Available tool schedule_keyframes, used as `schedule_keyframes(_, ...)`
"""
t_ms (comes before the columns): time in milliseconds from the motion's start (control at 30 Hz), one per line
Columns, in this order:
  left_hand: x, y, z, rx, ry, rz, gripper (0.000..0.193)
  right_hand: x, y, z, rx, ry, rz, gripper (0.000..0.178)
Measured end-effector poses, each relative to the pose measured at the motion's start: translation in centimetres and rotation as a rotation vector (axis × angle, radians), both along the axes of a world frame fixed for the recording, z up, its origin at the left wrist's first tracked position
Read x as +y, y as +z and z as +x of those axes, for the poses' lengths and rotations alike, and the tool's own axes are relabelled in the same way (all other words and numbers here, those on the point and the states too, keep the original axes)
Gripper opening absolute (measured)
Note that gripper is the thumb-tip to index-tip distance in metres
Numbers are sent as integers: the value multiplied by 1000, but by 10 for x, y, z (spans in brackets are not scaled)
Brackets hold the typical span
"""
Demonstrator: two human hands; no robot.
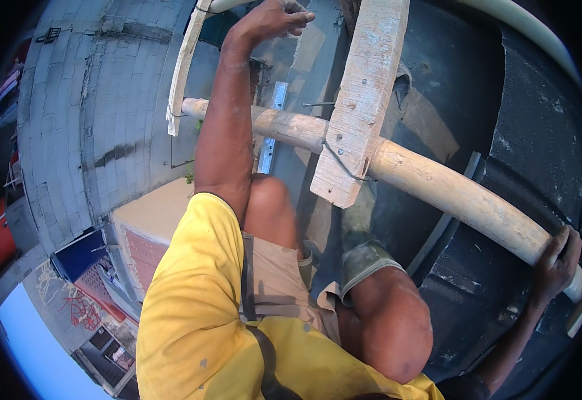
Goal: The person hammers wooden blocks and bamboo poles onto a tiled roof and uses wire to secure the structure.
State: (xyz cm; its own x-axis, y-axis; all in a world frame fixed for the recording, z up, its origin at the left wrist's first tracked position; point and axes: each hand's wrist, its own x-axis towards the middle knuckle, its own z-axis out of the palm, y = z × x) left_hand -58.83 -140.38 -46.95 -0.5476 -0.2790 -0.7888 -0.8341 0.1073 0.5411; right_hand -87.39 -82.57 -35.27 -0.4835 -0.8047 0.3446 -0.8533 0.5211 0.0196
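My right hand (559,261) grips a thick bamboo pole (461,190) near its right end, fingers wrapped over it. The pole slants from the upper left down to the right. A rough, pale wooden plank (365,87) crosses over it, with nails in its face and a wire (341,160) looped around the joint. My left arm reaches up across the pole. Beyond it, my left hand (271,21) is in the air with fingers loosely bent and partly apart, nothing visible in them. It is nearest a thin wooden strip (187,63) and the plank.
Below the pole are my bent knees (387,323) and a dark sheet surface (537,120). A metal bar with holes (273,127) lies behind the pole. A nail (319,104) sticks out beside the plank. To the left, a grey block wall (124,87) and a drop toward lower structures show.
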Motion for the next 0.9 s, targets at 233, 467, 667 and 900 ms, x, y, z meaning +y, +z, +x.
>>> schedule_keyframes(233,48,-19,31,378,31,-564,47,-2,1,-1,9,-16,-3,17)
schedule_keyframes(467,107,33,18,294,-176,-378,52,-4,4,2,-61,8,-9,16)
schedule_keyframes(667,177,58,83,499,-51,-51,43,-9,8,7,-77,-8,3,14)
schedule_keyframes(900,243,26,83,608,541,29,36,1,6,-1,-68,-27,37,17)
